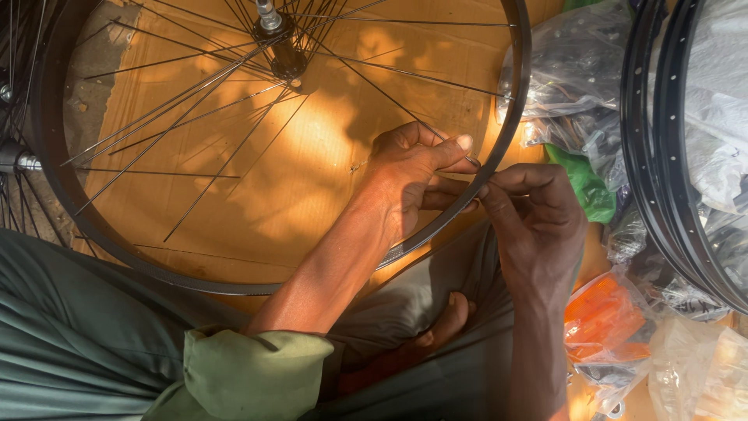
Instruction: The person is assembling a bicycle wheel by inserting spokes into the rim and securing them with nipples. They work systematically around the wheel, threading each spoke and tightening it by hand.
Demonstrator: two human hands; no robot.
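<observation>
A black bicycle wheel rim [62, 187] lies flat over brown cardboard [312, 156], thin steel spokes fanning from its hub [284, 47] at the top. My left hand [409, 179] reaches inside the rim and pinches the end of one spoke [374, 86] against the rim's right side. My right hand [534, 218] is outside the rim, fingertips pressed at the same spot on the rim, pinching something too small to identify. Several spokes hang loose, their ends short of the rim.
Two more black rims [662, 156] stand at the right over clear plastic bags [576, 70]. An orange packet [604, 316] and a green bag [588, 187] lie near my right wrist. Another spoked wheel [12, 156] is at the left edge. My folded legs [78, 327] sit under the rim.
</observation>
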